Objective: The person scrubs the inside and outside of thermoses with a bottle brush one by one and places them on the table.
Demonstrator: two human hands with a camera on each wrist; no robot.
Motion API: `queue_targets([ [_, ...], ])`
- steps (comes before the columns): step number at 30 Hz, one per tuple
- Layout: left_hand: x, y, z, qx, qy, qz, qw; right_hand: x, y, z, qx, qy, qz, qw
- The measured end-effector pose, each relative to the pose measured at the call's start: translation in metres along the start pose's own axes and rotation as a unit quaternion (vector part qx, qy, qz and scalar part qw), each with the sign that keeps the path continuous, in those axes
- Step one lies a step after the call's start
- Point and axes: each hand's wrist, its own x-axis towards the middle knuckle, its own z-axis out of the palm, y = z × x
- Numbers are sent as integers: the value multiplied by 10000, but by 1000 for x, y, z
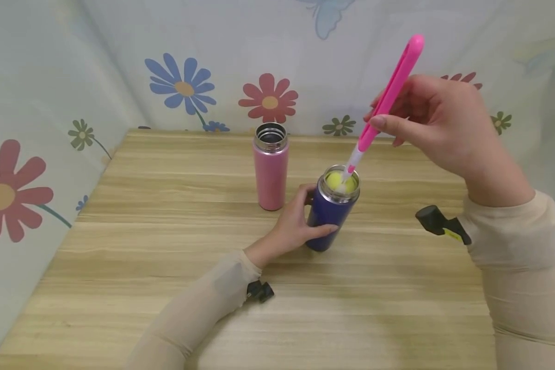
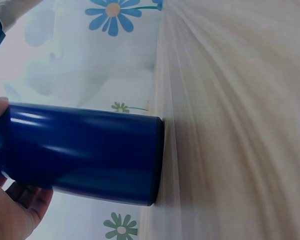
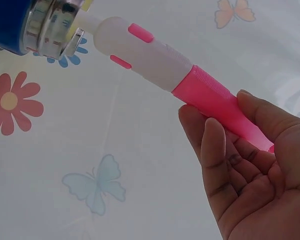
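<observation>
My left hand point(image 1: 296, 223) grips a dark blue bottle point(image 1: 329, 218) with a bare steel mouth. The bottle leans slightly to the right, its base at the wooden tabletop in the left wrist view. Between thumb and fingers, my right hand point(image 1: 448, 123) pinches the pink handle point(image 3: 212, 97) of a bottle brush point(image 1: 390, 95). Its white neck slants down into the bottle's mouth, where the yellow sponge head point(image 1: 336, 181) shows just inside the rim. Left of the blue bottle, a pink bottle point(image 1: 272, 172) stands upright, lidless.
The wooden table point(image 1: 134, 246) meets a pale curtain point(image 1: 240, 46) printed with flowers and butterflies at the back and left. Black wrist cameras point(image 1: 432, 221) sit on both sleeves. The pink bottle stands close to the left hand's fingers.
</observation>
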Motion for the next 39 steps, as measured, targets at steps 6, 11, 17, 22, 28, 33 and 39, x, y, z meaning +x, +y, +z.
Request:
queue_targets([
  [6, 0, 1, 0, -7, 5, 76, 10000, -5, 2, 6, 103, -332, -87, 9994],
  [11, 0, 1, -1, -31, 11, 127, 9999, -8, 6, 15, 144, -593, -3, 9981],
  [17, 0, 2, -2, -12, -35, 54, 10000, -9, 13, 26, 113, -1036, 81, 9945],
  [22, 0, 4, -3, 48, -105, -33, 9999, -9, 14, 35, 80, -1415, 201, 9897],
  [28, 0, 4, -3, 79, -147, -54, 9998, -8, 12, 44, -12, -1792, 219, 9836],
  [33, 0, 3, -3, 1, -163, -83, 9998, -7, 9, 47, 20, -1926, 277, 9809],
  [39, 0, 1, -3, -26, -172, -165, 9997, -5, 9, 46, 13, -1954, 379, 9800],
])
